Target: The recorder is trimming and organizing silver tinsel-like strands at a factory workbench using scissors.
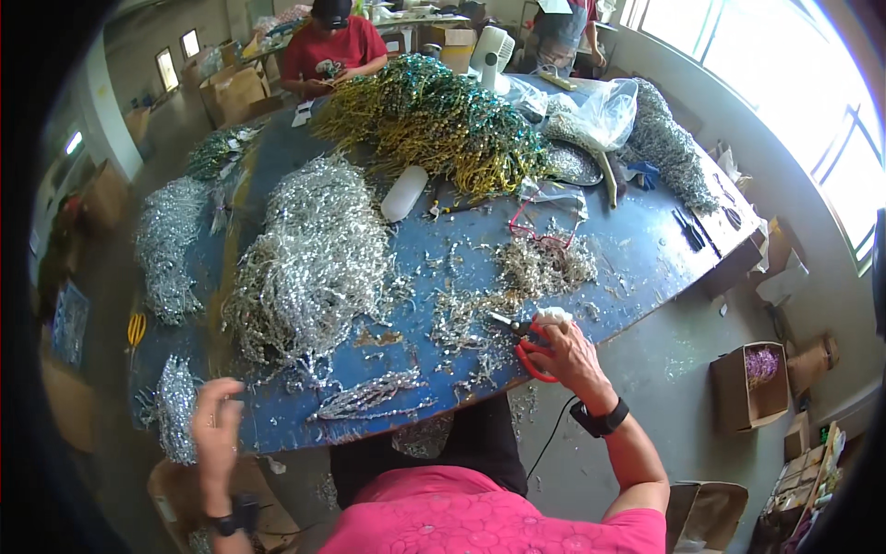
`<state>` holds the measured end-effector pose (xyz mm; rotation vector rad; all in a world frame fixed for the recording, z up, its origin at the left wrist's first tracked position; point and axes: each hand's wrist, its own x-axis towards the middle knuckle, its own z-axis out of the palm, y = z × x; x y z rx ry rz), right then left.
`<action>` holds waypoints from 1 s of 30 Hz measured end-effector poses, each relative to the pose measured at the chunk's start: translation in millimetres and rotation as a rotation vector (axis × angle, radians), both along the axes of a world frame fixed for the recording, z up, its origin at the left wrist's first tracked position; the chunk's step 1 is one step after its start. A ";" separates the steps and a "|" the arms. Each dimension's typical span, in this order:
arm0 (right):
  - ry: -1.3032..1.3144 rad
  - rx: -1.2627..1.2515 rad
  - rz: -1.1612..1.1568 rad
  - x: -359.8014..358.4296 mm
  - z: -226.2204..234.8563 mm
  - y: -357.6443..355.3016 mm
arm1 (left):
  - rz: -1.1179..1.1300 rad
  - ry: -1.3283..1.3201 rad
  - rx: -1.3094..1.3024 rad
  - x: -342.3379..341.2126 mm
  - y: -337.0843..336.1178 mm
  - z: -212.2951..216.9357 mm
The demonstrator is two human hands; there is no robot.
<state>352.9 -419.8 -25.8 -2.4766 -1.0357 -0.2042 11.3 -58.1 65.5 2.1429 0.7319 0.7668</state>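
My right hand (pixel 570 353) grips red-handled scissors (pixel 530 353) at the near edge of the blue table (pixel 637 263), their blades pointing left over scattered silver scraps. A white wrap covers one finger. My left hand (pixel 218 420) reaches to the table's near left corner, fingers closed beside a silver tinsel bunch (pixel 175 406); whether it grips the bunch I cannot tell. A short silver tinsel strip (pixel 369 395) lies on the table between both hands. A large heap of silver tinsel (pixel 309 263) rises behind it.
A green and gold tinsel pile (pixel 434 120) fills the far side, with a white bottle (pixel 403 192) beside it. Yellow scissors (pixel 136 330) lie at left. A person in red (pixel 332 51) works opposite. An open cardboard box (pixel 749 386) stands on the floor at right.
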 end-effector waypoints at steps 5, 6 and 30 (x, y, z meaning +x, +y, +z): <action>0.208 -0.063 -0.063 0.0 33.9 -22.3 | 0.156 -0.445 -0.077 -70.3 69.4 100.7; 0.354 0.055 -0.050 7.5 37.9 -32.3 | 0.028 -0.540 -0.142 -73.0 74.9 115.8; 0.657 0.238 -0.492 -58.8 -20.5 -199.2 | -0.130 0.565 -0.869 -5.1 18.3 69.4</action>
